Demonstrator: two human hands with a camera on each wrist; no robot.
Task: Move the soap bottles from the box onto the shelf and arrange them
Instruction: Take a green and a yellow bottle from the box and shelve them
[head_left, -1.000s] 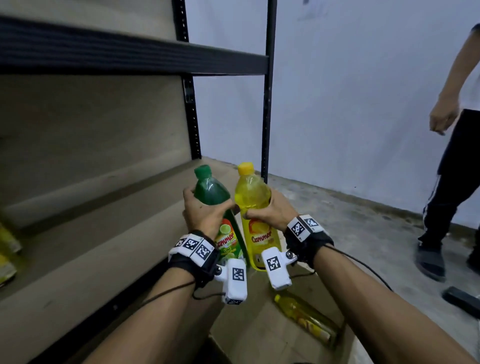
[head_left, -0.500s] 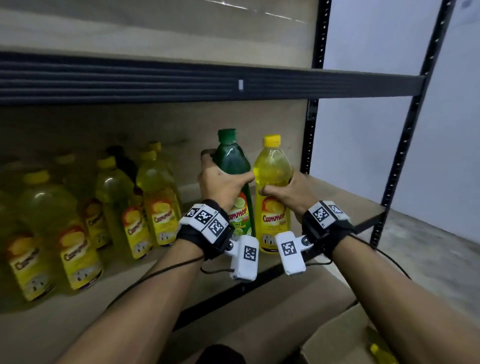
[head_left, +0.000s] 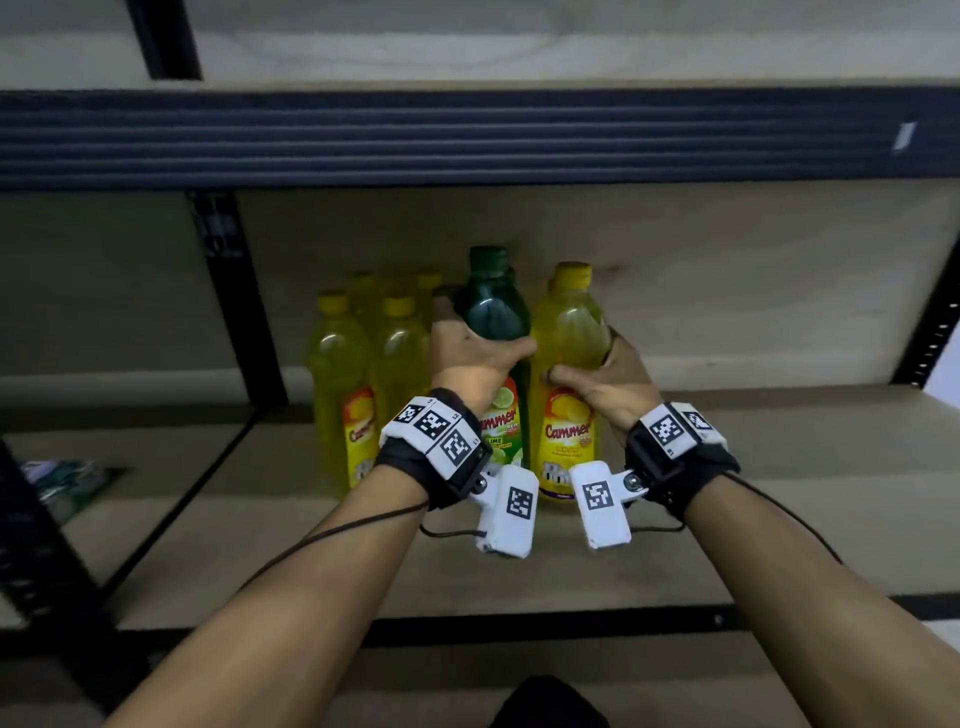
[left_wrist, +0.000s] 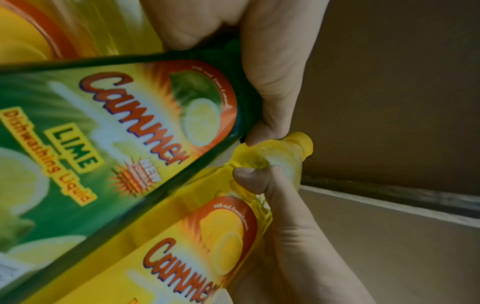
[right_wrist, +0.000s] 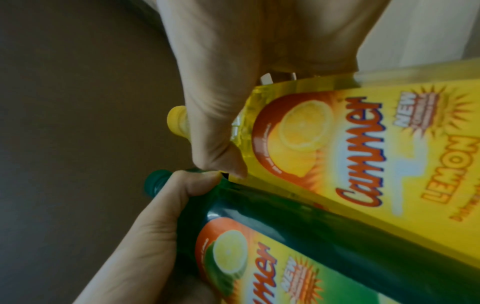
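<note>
My left hand (head_left: 470, 358) grips a green lime soap bottle (head_left: 496, 322) by its shoulder, upright. My right hand (head_left: 597, 376) grips a yellow lemon soap bottle (head_left: 569, 332) the same way, side by side with the green one. Both bottles are over the wooden shelf board (head_left: 727, 493), just right of several yellow soap bottles (head_left: 337, 374) standing there. Whether the held bottles touch the board is hidden by my wrists. In the left wrist view the lime bottle (left_wrist: 109, 133) and lemon bottle (left_wrist: 207, 236) lie close together; the right wrist view shows the lemon bottle (right_wrist: 350, 144) and lime bottle (right_wrist: 272, 236).
A dark metal shelf beam (head_left: 467, 137) runs overhead. A black upright post (head_left: 234, 312) stands left of the bottle group. A small packet (head_left: 67, 483) lies on the neighbouring shelf at the far left. The shelf board stretches bare to the right.
Both hands have carried the two bottles up from the box area and leftward into the shelf bay, now beside the standing yellow bottles. My view has turned to face the shelf.
</note>
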